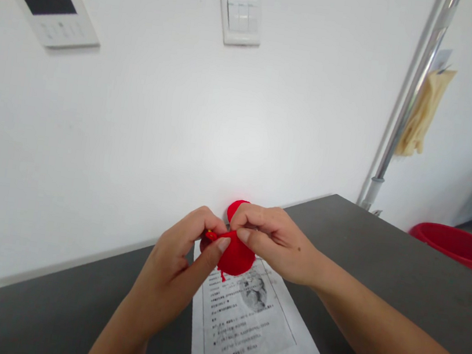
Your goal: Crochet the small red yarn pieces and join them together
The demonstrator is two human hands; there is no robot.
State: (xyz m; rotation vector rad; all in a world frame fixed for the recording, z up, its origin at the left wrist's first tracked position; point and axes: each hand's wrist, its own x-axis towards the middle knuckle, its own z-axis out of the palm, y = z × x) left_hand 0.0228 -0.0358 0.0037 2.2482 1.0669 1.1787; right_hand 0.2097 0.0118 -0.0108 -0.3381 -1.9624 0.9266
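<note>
Above the dark grey tabletop [381, 268], at twelve o'clock of the printed white paper sheet [250, 325], both hands pinched a small red soft fabric piece [236, 256]. The left hand [175, 262] nipped its edge between thumb and forefinger; the right hand [273, 238] gripped it at three o'clock. Pulled unevenly, the fabric could likely slip free and drop onto the sheet.
</note>
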